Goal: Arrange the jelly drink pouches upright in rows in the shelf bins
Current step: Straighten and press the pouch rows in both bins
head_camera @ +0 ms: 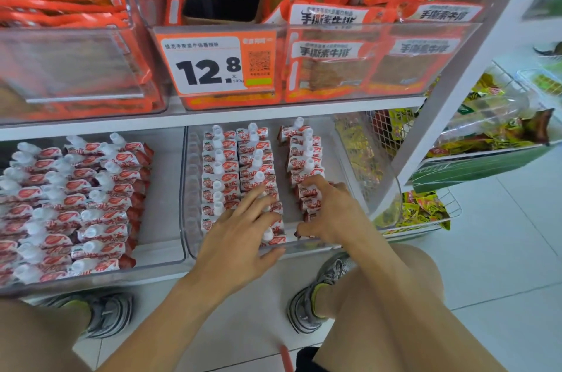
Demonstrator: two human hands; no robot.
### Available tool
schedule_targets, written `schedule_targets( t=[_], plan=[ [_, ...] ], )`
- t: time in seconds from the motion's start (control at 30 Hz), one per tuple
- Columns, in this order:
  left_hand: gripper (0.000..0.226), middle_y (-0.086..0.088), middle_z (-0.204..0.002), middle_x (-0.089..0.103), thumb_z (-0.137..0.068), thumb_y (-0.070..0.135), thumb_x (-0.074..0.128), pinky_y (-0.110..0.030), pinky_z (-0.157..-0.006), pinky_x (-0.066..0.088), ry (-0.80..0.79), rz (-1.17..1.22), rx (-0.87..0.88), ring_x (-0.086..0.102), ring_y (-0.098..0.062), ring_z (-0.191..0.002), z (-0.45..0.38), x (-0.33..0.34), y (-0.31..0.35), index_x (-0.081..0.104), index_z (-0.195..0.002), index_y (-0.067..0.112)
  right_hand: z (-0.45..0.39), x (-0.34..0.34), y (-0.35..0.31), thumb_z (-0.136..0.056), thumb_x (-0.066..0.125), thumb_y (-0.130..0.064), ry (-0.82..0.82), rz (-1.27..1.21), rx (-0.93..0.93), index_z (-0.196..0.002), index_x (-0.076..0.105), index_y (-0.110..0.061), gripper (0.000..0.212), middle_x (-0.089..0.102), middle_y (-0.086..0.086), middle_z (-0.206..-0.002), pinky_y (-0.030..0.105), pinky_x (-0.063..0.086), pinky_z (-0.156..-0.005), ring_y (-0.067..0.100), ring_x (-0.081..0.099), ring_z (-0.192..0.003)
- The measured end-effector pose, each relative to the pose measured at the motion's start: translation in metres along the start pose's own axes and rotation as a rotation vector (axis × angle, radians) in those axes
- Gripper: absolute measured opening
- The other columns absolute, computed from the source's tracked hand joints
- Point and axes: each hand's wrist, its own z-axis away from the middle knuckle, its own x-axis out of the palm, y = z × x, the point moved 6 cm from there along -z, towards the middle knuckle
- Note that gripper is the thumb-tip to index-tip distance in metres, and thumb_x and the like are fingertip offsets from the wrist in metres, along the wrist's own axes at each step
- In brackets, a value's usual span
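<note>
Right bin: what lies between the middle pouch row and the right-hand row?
Head view: a bare strip of bin floor separates the middle row from the right-hand row.

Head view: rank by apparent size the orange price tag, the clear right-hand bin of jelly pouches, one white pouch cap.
1. Clear plastic right-hand bin, largest.
2. Orange-and-white price tag reading 12.8.
3. White screw cap on a red-and-white jelly pouch, smallest.
The gaps are wide, so nearness to the camera does not change the order.

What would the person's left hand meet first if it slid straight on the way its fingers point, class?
Judging by the picture, the left hand points up and away along the middle row of pouches in the clear bin. It would probably meet those standing pouches' white caps first; depth is hard to judge.
</note>
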Motion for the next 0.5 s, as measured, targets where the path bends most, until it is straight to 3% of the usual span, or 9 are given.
schedule_targets(
  t=[0.13, 0.2, 0.27, 0.33, 0.37, 0.43, 0.5],
  plan=[
    [0.056, 0.009, -0.146, 0.041, -0.080, 0.062, 0.057, -0.042, -0.105, 0.042, -0.056, -0.021, -0.005, 0.015, -0.013, -0.146, 0.000, 0.000, 0.000, 0.060, -0.123, 0.027, -0.001, 0.001, -0.001, -0.064, 0.081, -0.035, -0.068, 0.033, -0.001, -0.138, 0.033, -0.047, 0.090, 0.038, 0.010, -0.135, 0.040, 0.049, -0.099, 0.035, 0.054, -0.116],
    [0.063, 0.006, -0.151, 0.033, -0.080, 0.064, 0.051, -0.044, -0.116, 0.021, -0.077, -0.018, 0.003, 0.004, -0.016, -0.148, 0.002, -0.001, 0.007, 0.054, -0.130, 0.025, 0.008, -0.005, 0.003, -0.070, 0.081, -0.040, -0.133, 0.006, -0.056, -0.145, 0.025, -0.049, 0.094, 0.031, 0.010, -0.151, 0.040, 0.040, -0.109, 0.032, 0.039, -0.137],
    [0.065, 0.011, -0.152, 0.022, -0.084, 0.061, 0.052, -0.035, -0.118, 0.010, -0.083, 0.173, -0.034, -0.004, -0.011, -0.147, 0.002, -0.012, 0.021, 0.041, -0.139, 0.029, 0.025, -0.035, 0.015, -0.076, 0.079, -0.043, 0.068, -0.081, -0.123, -0.145, 0.033, -0.044, 0.083, 0.045, -0.001, -0.147, 0.033, 0.043, -0.104, 0.019, 0.042, -0.137],
    [0.057, 0.020, -0.144, 0.028, -0.088, 0.050, 0.057, -0.018, -0.115, 0.016, 0.032, 0.470, -0.089, 0.014, 0.002, -0.141, -0.007, -0.030, 0.037, 0.037, -0.138, 0.032, 0.046, -0.075, 0.036, -0.082, 0.076, -0.033, 0.494, -0.224, -0.135, -0.132, 0.052, -0.031, 0.056, 0.062, -0.004, -0.122, 0.030, 0.053, -0.087, 0.012, 0.063, -0.107],
    [0.053, 0.025, -0.138, 0.034, -0.090, 0.043, 0.060, -0.008, -0.109, 0.022, 0.094, 0.622, -0.146, 0.026, 0.010, -0.133, -0.018, -0.037, 0.043, 0.038, -0.136, 0.032, 0.054, -0.086, 0.046, -0.084, 0.074, -0.026, 0.623, -0.279, -0.118, -0.124, 0.058, -0.024, 0.044, 0.065, -0.002, -0.114, 0.031, 0.056, -0.079, 0.011, 0.066, -0.093],
    [0.045, 0.028, -0.127, 0.043, -0.093, 0.033, 0.060, -0.004, -0.095, 0.032, 0.135, 0.858, -0.336, 0.042, 0.014, -0.118, -0.051, -0.032, 0.042, 0.042, -0.134, 0.028, 0.057, -0.088, 0.054, -0.084, 0.072, -0.022, 0.688, -0.216, -0.079, -0.117, 0.063, -0.017, 0.034, 0.063, 0.002, -0.105, 0.032, 0.055, -0.072, 0.014, 0.064, -0.083],
    [0.038, 0.013, -0.124, 0.054, -0.094, 0.033, 0.056, -0.018, -0.089, 0.039, 0.173, 0.931, -0.532, 0.052, -0.003, -0.114, -0.092, -0.012, 0.028, 0.050, -0.129, 0.020, 0.052, -0.086, 0.055, -0.083, 0.072, -0.027, 0.717, -0.074, -0.057, -0.118, 0.063, -0.016, 0.038, 0.060, 0.006, -0.104, 0.035, 0.052, -0.074, 0.023, 0.059, -0.092]
  ],
)
